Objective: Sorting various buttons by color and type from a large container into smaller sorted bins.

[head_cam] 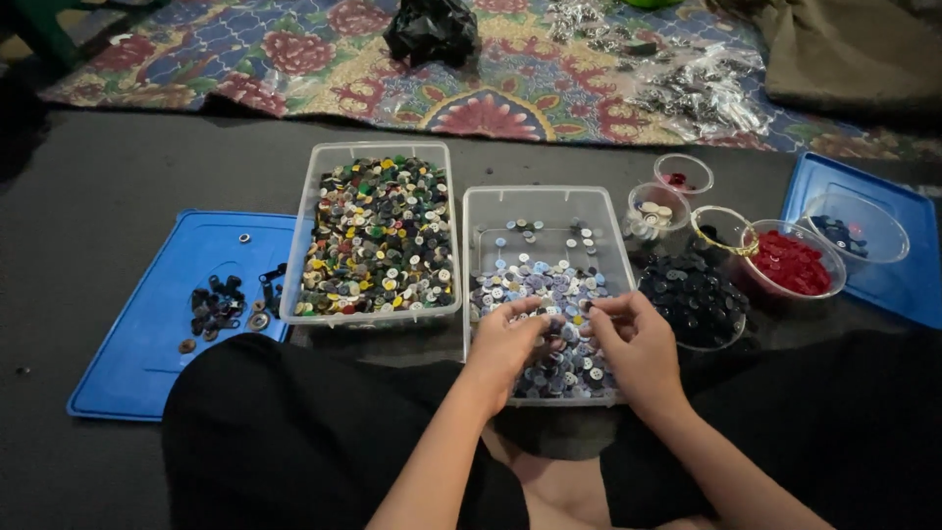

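My left hand (505, 344) and my right hand (638, 345) rest side by side in the near end of a clear plastic bin (469, 257) of pale blue, white and lilac buttons (549, 285). The fingers of both hands curl down into the buttons. Whether any button is pinched I cannot tell. To the left stands a second clear bin (299, 255) heaped with mixed-colour buttons (378, 236).
Right of the bins are a bowl of dark buttons (692, 294), a bowl of red buttons (790, 263), small clear cups (657, 211) and a blue lid (908, 285) carrying a bowl. A blue lid (147, 334) with dark buttons lies left. A patterned rug (324, 59) and black bag (432, 29) lie beyond.
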